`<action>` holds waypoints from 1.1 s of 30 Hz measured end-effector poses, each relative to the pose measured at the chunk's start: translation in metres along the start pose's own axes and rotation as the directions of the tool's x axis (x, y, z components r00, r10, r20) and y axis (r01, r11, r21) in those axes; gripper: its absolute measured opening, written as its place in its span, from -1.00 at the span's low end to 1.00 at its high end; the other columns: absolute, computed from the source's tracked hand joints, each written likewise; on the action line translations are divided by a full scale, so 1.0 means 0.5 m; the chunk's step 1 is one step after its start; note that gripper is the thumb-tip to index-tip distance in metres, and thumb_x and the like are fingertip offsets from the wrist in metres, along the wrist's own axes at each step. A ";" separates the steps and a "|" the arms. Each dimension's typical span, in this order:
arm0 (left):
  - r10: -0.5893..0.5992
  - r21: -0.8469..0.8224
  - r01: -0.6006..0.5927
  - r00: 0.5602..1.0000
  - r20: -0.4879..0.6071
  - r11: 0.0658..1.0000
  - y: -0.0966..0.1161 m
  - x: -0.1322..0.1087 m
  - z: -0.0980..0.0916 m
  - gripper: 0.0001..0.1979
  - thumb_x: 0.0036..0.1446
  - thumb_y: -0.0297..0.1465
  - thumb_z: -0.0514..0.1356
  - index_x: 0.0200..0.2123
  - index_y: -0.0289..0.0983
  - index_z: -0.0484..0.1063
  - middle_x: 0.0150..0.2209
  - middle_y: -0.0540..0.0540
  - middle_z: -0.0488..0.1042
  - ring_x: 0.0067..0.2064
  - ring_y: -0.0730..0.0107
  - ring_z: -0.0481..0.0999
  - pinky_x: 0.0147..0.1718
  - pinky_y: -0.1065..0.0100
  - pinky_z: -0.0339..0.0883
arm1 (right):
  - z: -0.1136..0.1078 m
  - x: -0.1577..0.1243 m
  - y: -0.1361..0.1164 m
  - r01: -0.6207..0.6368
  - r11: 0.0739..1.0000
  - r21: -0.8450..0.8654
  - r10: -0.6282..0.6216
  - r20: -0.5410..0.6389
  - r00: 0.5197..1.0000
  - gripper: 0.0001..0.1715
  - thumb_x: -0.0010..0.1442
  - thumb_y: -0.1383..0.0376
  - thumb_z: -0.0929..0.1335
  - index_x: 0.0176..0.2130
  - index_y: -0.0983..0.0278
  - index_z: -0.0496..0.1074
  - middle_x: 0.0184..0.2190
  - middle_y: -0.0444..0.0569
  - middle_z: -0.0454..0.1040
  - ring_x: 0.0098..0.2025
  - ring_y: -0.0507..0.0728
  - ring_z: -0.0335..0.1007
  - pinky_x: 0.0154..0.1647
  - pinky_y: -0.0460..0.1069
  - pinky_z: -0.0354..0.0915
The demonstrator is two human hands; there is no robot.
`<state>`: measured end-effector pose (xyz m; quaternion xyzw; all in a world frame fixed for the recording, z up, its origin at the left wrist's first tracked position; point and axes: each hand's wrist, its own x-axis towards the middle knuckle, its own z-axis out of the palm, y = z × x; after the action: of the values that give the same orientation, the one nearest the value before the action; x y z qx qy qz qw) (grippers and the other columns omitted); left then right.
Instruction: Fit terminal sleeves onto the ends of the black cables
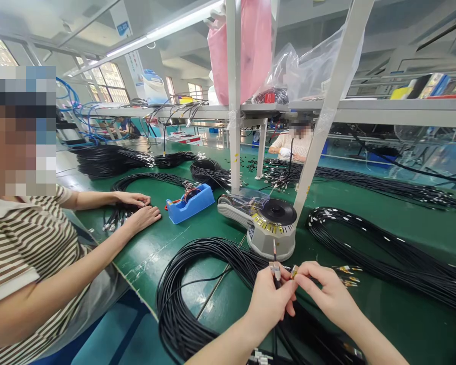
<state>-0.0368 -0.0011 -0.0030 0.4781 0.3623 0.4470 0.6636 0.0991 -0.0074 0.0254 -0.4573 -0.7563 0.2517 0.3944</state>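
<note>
My left hand [269, 296] is closed around a black cable, with its silvery metal connector [275, 271] standing up above the thumb. The thumb and forefinger of my right hand [329, 291] pinch a small yellow piece of tape [294, 272] just beside the left fingertips. Whether this tape touches a cable end is hard to see. Both hands are over a large coil of black cables [186, 299] at the bench's near side. Just beyond them sits a round automatic tape dispenser [271, 243] with a black disc on top and yellow strips along its edge.
A co-worker in a striped shirt [19, 253] sits at left, hands on cables. A blue tape dispenser [190, 205] stands between us. More cable bundles [383, 248] lie right and behind. Shelf posts [234, 101] rise from the green bench [144, 263]. Another person [294, 144] sits opposite.
</note>
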 end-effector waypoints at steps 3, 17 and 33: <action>0.007 0.027 -0.007 1.000 -0.007 1.000 -0.002 0.000 0.000 -0.63 -0.09 -0.14 0.21 -0.50 -0.29 0.16 -0.69 0.09 0.27 -0.78 0.59 0.24 -0.91 0.61 -0.10 | 0.003 -0.002 0.005 -0.003 1.000 -0.007 0.003 0.000 1.000 -0.69 0.17 0.27 0.23 -0.59 0.24 0.30 -0.60 -0.10 0.34 -0.50 0.14 0.24 -0.47 -0.02 0.13; 0.028 0.101 -0.028 1.000 -0.005 0.994 -0.002 -0.005 0.000 -0.70 -0.04 -0.21 0.17 -0.52 -0.30 0.18 -0.68 0.07 0.27 -0.77 0.59 0.25 -0.85 0.59 -0.04 | 0.000 0.003 0.000 -0.035 0.999 -0.008 0.036 0.036 0.999 -0.65 0.17 0.25 0.23 -0.61 0.25 0.31 -0.62 -0.09 0.37 -0.51 0.14 0.24 -0.46 -0.02 0.13; 0.123 -0.186 -0.117 0.992 0.018 0.976 0.000 -0.010 -0.011 -0.70 0.08 -0.24 0.09 -0.57 -0.31 0.17 -0.79 0.12 0.16 -0.84 0.69 0.04 -0.85 0.58 -0.23 | 0.008 0.009 0.049 -0.349 0.877 0.331 0.266 0.271 0.925 -0.65 0.04 0.10 0.35 -0.56 0.32 0.36 -0.75 -0.21 0.19 -0.68 0.00 0.04 -0.64 -0.11 -0.05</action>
<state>-0.0436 -0.0038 -0.0043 0.4419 0.2801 0.5109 0.6821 0.1066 0.0076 0.0064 -0.4585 -0.6503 0.4990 0.3434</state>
